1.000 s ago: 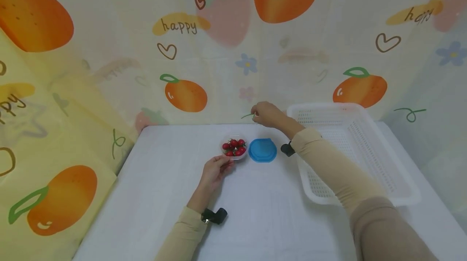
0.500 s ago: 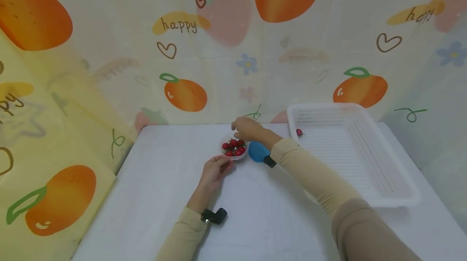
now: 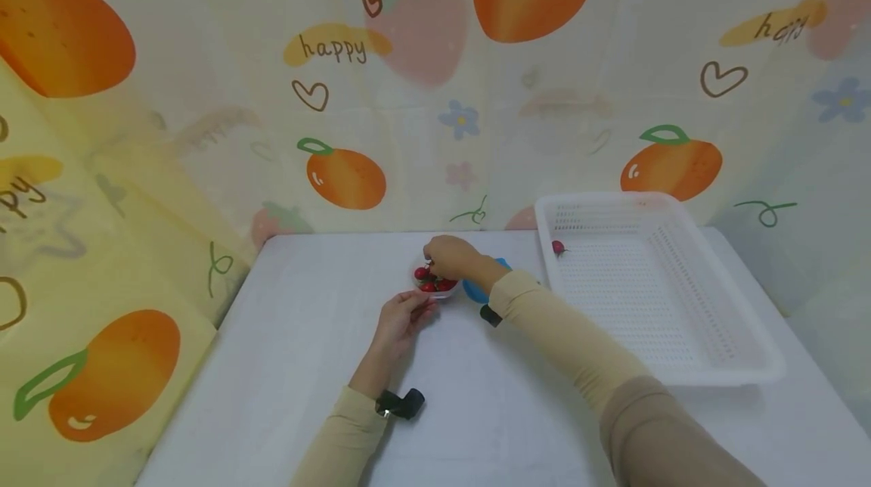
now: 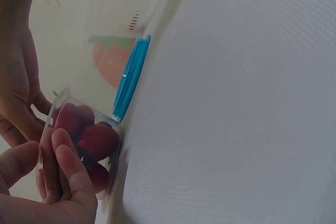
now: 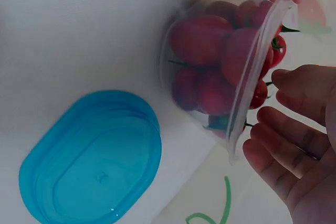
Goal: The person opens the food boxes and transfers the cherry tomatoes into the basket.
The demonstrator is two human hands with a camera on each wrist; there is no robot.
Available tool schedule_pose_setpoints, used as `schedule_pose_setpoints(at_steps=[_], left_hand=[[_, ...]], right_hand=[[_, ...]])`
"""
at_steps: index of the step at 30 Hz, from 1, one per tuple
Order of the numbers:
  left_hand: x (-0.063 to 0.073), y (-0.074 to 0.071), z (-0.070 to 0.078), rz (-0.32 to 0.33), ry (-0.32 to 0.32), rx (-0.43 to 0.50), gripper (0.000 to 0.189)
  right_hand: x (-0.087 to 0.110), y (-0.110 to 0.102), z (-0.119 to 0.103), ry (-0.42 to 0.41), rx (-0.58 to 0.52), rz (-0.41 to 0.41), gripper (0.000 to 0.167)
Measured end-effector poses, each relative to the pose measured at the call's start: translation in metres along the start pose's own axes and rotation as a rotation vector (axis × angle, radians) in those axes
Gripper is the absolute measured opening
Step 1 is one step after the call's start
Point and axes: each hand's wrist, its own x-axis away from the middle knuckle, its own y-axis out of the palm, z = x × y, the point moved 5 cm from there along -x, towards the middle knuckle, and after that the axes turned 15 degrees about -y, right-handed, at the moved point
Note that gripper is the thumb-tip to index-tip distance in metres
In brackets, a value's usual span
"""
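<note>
A small clear plastic container (image 5: 237, 124) full of red cherry tomatoes (image 5: 201, 40) with green stems stands on the table. My left hand (image 3: 400, 321) pinches its near rim, thumb and fingers at the edge in the left wrist view. Over the container's open top is my right hand (image 3: 454, 257). Its fingers (image 5: 286, 132) are spread and slightly bent, with the fingertips close to the upper tomatoes and nothing gripped between them. Just right of the container lies a blue oval lid (image 5: 105, 156), partly covered by the right wrist in the head view.
A large white perforated basket (image 3: 731, 305) takes up the right side of the table (image 3: 306, 358). One cherry tomato (image 3: 558, 247) lies inside by its left wall. A fruit-print cloth (image 3: 408, 116) hangs behind the table.
My right hand has come from beside the basket leftward and down to the container. A cherry tomato now shows in the basket, first seen half a second ago. The left hand stays put.
</note>
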Motion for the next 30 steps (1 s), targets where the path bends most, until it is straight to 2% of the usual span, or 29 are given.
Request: schedule_pose_setpoints(at_steps=[11,19,24,30], left_hand=[[-0.001,0.001,-0.001,-0.010,0.009,-0.002,0.027],[0.000,0.001,-0.001,-0.007,0.021,0.003,0.025],[0.000,0.001,0.000,-0.007,0.025,-0.003,0.024],[0.003,0.002,0.001,-0.020,0.040,-0.009,0.022]], right_hand=[[-0.001,0.012,0.001,0.039,0.044,-0.015,0.021],[-0.005,0.020,-0.001,0.067,0.129,-0.026,0.017],[-0.005,0.022,0.000,0.103,0.123,-0.046,0.021],[-0.003,0.019,-0.001,0.091,0.096,-0.038,0.023]])
